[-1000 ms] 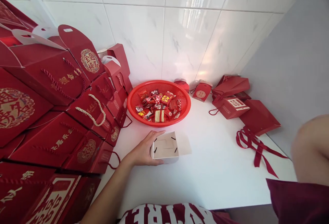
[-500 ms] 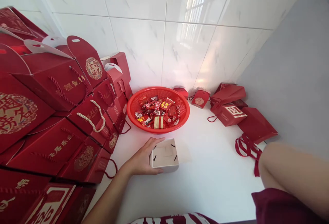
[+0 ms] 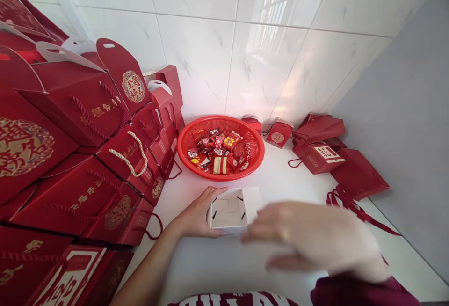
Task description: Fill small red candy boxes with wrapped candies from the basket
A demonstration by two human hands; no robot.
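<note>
My left hand (image 3: 202, 214) is wrapped round the left side of a small white cardboard box (image 3: 229, 210). The box stands with its open top up; dark cord ends show on its inner walls and nothing else lies inside. A pale flap reaches out on its right. Just right of the box is my right hand (image 3: 301, 236), smeared by motion, so its finger state is unclear. Beyond the box stands a red plastic basket (image 3: 184, 162) of wrapped sweets (image 3: 229, 143).
Red gift boxes (image 3: 84, 193) with rope handles are stacked along the left. Further red boxes (image 3: 321, 158) sit at the right, with dark red ribbon (image 3: 354, 207) in front. A tiled wall (image 3: 196, 58) closes the back of the white table (image 3: 280, 179).
My right hand has swung in from the right edge toward the box. The ribbon at the right now lies differently. My left hand stays on the box, and the whole view has shifted slightly.
</note>
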